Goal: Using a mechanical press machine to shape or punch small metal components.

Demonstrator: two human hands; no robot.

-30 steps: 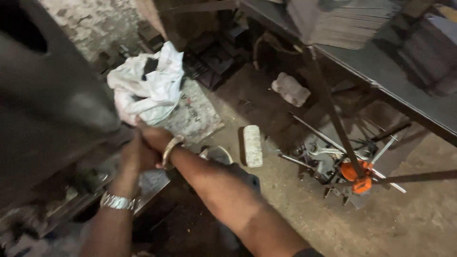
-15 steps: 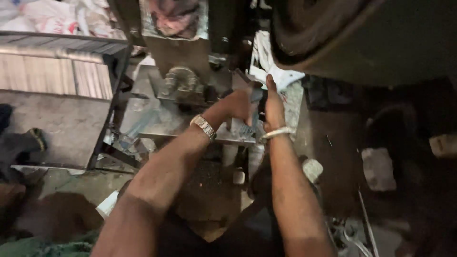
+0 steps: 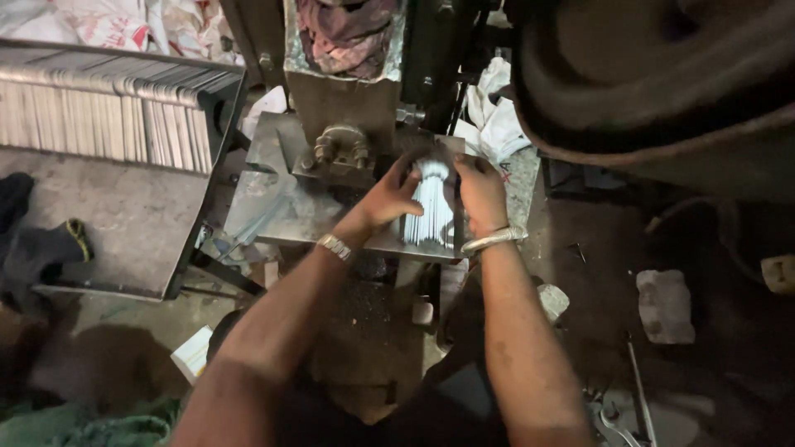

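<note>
Both of my hands close around a bundle of thin shiny metal strips (image 3: pixel 432 207) standing on the steel bed (image 3: pixel 273 199) of a press machine. My left hand (image 3: pixel 389 197), with a metal watch on the wrist, grips the bundle's left side. My right hand (image 3: pixel 482 192), with a silver bangle at the wrist, grips its right side. Just left of the bundle sits a bolted metal clamp block (image 3: pixel 338 149) under the machine's upright column (image 3: pixel 344 74).
A tray (image 3: pixel 108 215) at the left carries a long row of stacked metal strips (image 3: pixel 99 112). A big dark flywheel (image 3: pixel 662 83) fills the upper right. White rags (image 3: pixel 495 116) lie behind the bed. Stones (image 3: pixel 665 305) and tools litter the dirt floor at the right.
The view has swung from the floor and a white sack to the press bed. Both hands have moved onto the bed and now hold the strip bundle between them.
</note>
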